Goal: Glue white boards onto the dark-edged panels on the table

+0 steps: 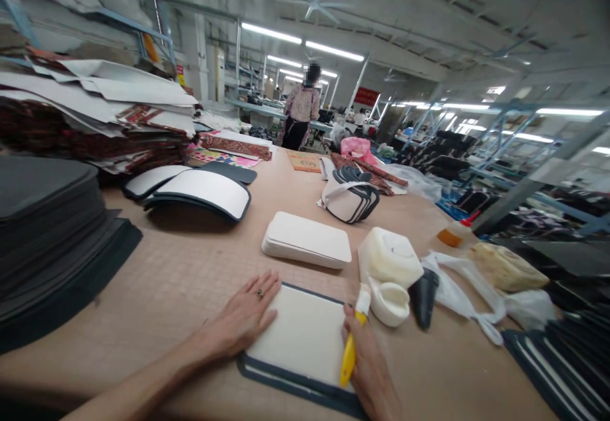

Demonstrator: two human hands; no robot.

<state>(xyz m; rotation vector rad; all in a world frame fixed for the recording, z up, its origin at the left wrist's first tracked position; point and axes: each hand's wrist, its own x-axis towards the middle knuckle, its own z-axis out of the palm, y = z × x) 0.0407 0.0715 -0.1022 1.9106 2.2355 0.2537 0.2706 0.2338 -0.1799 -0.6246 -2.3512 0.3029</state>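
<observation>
My left hand [248,313] lies flat, fingers stretched out, at the left edge of a white board on a dark-edged panel [300,332]. A ring shows on one finger. At the panel's right edge, my right hand [365,345] is closed round a brush [350,351] with a yellow handle and pale bristles pointing away from me. Beyond the panel sits a stack of white rounded boards [307,240]. Right of that stack stands a white plastic container [388,257] with a small round white cup [391,302] in front, beside a dark object [424,297].
Dark sheets [47,218] are piled at the left. Behind them lie curved white-topped panels [204,189] and a heap of fabric and paper [105,103]. A bundle of panels [350,199], an orange-filled bottle [452,233] and plastic bags are farther right. A person [301,110] stands beyond the table.
</observation>
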